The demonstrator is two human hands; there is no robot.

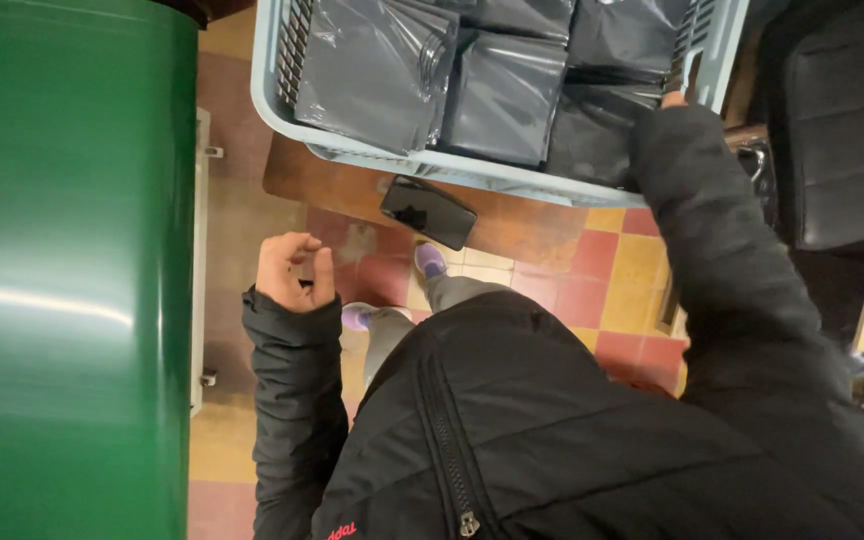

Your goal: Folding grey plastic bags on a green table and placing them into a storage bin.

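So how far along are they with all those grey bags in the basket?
Looks done: the light blue plastic basket on the wooden bench already holds several flat grey plastic bags, packed side by side. In hand: the right hand reaches into the basket's far corner, mostly hidden by the sleeve, while the left hand hangs empty and loosely curled. Left: I can't tell; no loose bags show outside the basket.

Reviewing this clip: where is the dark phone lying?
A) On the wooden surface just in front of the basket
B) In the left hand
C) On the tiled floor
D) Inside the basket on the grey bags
A: the dark phone lies flat on the wooden surface beside the rim of the light blue basket, apart from the empty left hand.
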